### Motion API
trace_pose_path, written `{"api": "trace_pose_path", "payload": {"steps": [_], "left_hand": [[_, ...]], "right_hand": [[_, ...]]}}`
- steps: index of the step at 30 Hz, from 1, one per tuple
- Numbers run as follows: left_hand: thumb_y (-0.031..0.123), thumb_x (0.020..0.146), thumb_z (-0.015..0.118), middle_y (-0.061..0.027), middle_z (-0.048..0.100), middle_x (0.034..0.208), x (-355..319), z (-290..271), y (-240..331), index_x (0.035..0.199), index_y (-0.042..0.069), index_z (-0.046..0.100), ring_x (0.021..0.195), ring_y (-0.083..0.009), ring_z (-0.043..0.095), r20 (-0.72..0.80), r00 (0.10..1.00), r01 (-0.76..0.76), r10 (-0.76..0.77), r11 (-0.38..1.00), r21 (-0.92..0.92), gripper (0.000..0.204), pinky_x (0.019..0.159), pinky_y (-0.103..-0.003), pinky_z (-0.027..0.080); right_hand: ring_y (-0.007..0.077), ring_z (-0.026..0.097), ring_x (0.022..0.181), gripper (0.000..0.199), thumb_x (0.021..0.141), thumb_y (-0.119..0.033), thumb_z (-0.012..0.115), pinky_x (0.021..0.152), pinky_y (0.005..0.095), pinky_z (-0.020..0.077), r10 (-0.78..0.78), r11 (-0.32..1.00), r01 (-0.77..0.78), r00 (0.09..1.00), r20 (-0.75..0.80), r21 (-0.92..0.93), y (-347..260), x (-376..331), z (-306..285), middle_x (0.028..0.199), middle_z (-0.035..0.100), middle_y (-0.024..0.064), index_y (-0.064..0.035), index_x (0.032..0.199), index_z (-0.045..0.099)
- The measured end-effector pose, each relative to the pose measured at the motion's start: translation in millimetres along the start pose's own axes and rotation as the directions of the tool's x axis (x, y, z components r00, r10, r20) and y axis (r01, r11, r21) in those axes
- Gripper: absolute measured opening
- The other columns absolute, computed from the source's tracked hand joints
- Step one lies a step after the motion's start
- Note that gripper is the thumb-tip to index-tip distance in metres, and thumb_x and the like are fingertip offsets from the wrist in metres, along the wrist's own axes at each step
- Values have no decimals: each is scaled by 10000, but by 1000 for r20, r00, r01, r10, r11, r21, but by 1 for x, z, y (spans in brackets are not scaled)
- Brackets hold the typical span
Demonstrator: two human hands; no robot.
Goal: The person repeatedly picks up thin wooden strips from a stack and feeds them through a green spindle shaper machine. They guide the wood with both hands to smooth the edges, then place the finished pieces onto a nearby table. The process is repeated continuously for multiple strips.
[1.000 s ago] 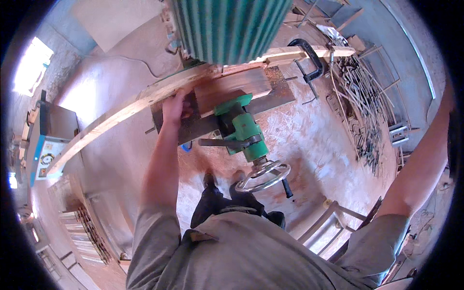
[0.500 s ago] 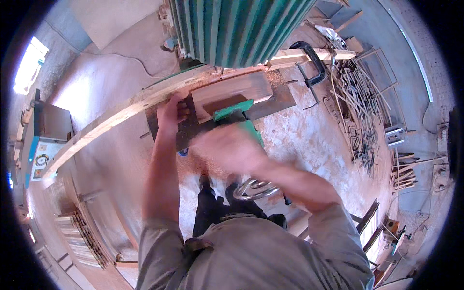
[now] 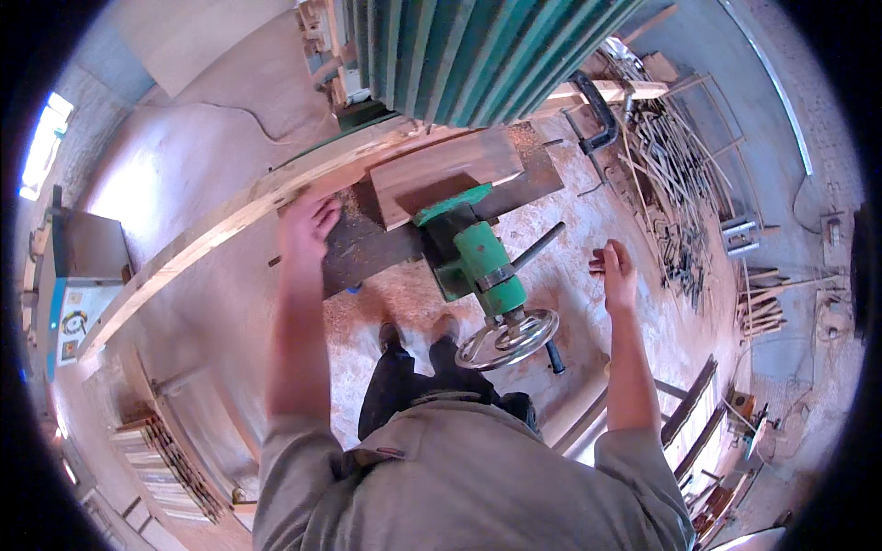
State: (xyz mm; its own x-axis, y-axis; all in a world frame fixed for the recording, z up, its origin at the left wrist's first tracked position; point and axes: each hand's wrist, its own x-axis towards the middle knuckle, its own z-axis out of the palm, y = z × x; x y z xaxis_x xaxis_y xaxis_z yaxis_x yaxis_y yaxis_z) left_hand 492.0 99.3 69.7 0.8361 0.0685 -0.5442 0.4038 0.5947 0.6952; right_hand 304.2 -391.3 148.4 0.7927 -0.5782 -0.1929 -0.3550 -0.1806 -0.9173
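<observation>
A flat reddish wooden board (image 3: 450,174) lies on the dark machine table (image 3: 354,257), against the long pale timber (image 3: 239,202). The green plate (image 3: 455,204) of a green clamp with a metal handwheel (image 3: 507,340) reaches over the board's near edge; whether it touches cannot be told. My left hand (image 3: 310,226) is by the table's left end, short of the board, fingers loosely bent and apart, nothing seen in them. To the right of the clamp, my right hand (image 3: 616,268) hangs in the air, fingers half curled and empty. A dark lever (image 3: 538,246) sticks out from the clamp.
A ribbed green machine housing (image 3: 487,55) rises just beyond the board. A black C-clamp (image 3: 599,119) grips the timber's right end. Wood offcuts (image 3: 680,193) are heaped at the right. A control cabinet (image 3: 87,266) stands left. Chips and sawdust lie about the table.
My right hand has come off the clamp and moved to the right, uncovering the clamp's green body and lever. The left hand has shifted slightly left and nearer, away from the table top.
</observation>
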Motion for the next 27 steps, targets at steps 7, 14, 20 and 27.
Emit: {"api": "trace_pose_path", "payload": {"steps": [7,14,20,27], "left_hand": [[261,839,585,-48,626,941,-19,-194,81,1069,24,569,833,-150,600,-19,922,-381,386,915,130,330,681,-222,469],[233,863,578,-83,589,1057,-99,-304,131,1109,39,533,995,-174,560,130,871,-477,473,879,-2,316,771,-282,482],[197,877,578,-119,598,972,-173,-159,91,1032,87,549,767,-138,582,148,841,-504,521,853,-136,193,501,-162,485],[272,905,524,-50,572,876,-282,18,-66,1072,80,524,773,-98,535,455,887,38,-73,996,84,255,497,-190,445]], "right_hand": [[157,607,633,359,913,-304,514,549,279,511,262,947,-223,952,-156,231,37,-79,-41,848,616,111,-16,1125,503],[145,600,694,283,901,-200,531,627,267,497,154,909,-119,986,-56,399,-11,-147,-15,869,629,91,-20,1119,536],[160,605,834,295,857,-23,566,748,287,502,-185,946,95,944,274,310,-85,-209,37,893,628,90,-37,1150,544],[193,456,1138,616,850,-154,616,928,340,411,-348,863,135,858,378,487,-67,-250,20,1242,467,103,-30,1353,282]]}}
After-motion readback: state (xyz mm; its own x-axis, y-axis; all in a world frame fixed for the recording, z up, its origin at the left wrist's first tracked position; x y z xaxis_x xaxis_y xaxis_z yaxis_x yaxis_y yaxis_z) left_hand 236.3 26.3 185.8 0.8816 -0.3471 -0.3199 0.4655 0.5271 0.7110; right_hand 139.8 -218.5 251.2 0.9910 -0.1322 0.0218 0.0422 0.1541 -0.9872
